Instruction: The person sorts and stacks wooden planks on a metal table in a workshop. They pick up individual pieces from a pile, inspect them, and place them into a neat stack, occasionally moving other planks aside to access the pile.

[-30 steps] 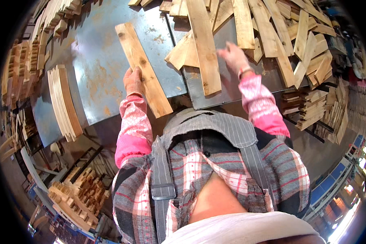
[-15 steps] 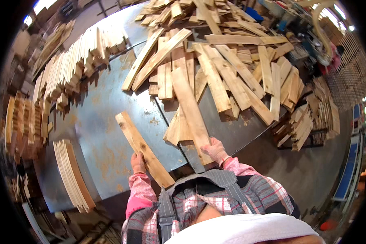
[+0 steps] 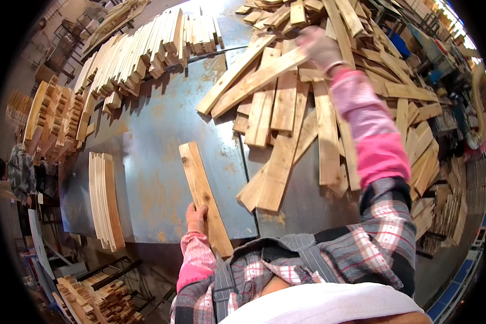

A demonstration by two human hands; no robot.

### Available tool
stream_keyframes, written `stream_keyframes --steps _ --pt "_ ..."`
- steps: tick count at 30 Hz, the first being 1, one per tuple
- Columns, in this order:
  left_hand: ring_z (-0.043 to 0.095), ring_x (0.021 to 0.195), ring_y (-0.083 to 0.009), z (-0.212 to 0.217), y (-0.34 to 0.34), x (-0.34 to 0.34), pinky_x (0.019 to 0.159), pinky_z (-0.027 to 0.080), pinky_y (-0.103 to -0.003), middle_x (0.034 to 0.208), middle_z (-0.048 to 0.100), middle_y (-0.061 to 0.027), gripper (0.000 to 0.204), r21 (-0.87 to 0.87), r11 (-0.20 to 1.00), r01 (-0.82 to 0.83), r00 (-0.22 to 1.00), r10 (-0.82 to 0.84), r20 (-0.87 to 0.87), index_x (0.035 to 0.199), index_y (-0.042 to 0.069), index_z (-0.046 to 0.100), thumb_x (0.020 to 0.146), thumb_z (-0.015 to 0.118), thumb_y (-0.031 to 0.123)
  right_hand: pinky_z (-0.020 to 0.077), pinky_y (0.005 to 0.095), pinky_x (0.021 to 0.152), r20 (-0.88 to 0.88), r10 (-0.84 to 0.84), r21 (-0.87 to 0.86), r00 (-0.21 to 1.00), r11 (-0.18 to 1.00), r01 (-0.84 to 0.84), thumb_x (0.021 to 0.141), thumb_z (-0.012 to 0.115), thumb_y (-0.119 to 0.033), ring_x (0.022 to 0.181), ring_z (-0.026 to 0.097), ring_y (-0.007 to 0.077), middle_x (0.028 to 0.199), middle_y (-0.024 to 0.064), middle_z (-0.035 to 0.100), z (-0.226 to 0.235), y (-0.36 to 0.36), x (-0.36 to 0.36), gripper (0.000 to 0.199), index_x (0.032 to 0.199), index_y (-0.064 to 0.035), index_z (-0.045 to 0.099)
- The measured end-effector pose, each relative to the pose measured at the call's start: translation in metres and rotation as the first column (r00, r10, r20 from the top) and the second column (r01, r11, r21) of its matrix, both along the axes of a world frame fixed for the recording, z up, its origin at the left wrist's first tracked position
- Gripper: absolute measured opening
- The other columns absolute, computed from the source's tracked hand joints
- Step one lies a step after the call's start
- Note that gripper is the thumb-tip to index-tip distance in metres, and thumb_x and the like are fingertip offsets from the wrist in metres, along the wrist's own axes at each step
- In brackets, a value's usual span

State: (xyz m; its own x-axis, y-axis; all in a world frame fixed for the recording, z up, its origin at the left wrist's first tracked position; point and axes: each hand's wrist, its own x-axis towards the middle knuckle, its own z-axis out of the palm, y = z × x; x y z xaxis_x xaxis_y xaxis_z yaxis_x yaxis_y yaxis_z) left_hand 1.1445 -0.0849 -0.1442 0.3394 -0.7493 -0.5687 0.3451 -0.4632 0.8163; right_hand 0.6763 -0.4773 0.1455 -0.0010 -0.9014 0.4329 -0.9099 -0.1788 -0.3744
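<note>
My left hand (image 3: 196, 218), in a ribbed pinkish glove, is closed around the near part of a knotty wooden board (image 3: 201, 186). That board slants over the bare metal table (image 3: 151, 183), its near end close to my body. My right arm stretches far forward over a heap of loose boards. At the heap, my right hand (image 3: 321, 49) is smeared by motion, beside the upper end of a long slanting board (image 3: 259, 83); whether its fingers grip that board I cannot make out. Several more boards (image 3: 282, 173) lie crossed below my right forearm.
A short stack of boards (image 3: 103, 200) stands on edge at the table's left. A long row of edge-set boards (image 3: 140, 51) lines the far left side. More stacked wood (image 3: 54, 119) stands beyond the left edge, and another pile (image 3: 100, 299) sits below the table at lower left.
My right hand has let go of the board it held near my body and moved forward to the heap. My left hand still holds its board. The view has shifted.
</note>
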Motion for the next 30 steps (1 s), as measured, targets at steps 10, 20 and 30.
stream_keyframes --steps 10,20,30 --pt "0.066 0.088 -0.0169 0.0 0.002 -0.014 0.082 0.056 -0.032 0.108 0.071 -0.0071 0.044 0.091 0.996 -0.026 0.999 0.024 0.031 0.13 -0.001 0.062 0.088 0.072 0.001 0.0465 0.0509 0.103 -0.351 0.496 0.623 0.794 0.757 -0.197 0.097 0.059 -0.051 0.123 0.065 0.0359 0.13 0.0168 0.069 -0.151 -0.122 0.252 0.054 0.127 -0.0076 0.07" --pt "0.064 0.086 -0.0143 0.029 -0.003 -0.01 0.078 0.054 -0.029 0.107 0.07 -0.0062 0.039 0.167 0.986 -0.012 0.996 -0.002 0.085 0.126 -0.003 0.063 0.089 0.07 0.005 0.0405 0.0535 0.109 -0.388 0.753 0.73 0.532 0.603 -0.322 0.091 0.061 -0.062 0.124 0.055 0.0486 0.123 0.0247 0.067 -0.209 -0.068 0.31 0.068 0.12 -0.0013 0.073" --pt "0.066 0.097 -0.0185 0.008 0.011 0.03 0.085 0.055 -0.033 0.111 0.069 -0.0101 0.037 -0.016 0.991 -0.13 0.991 0.131 0.04 0.128 -0.006 0.061 0.094 0.061 0.009 0.0464 0.0478 0.1 -0.147 0.647 0.681 0.748 0.614 -0.398 0.085 0.069 -0.047 0.115 0.063 0.0356 0.11 0.0191 0.071 -0.202 0.108 0.165 0.051 0.116 -0.0069 0.07"
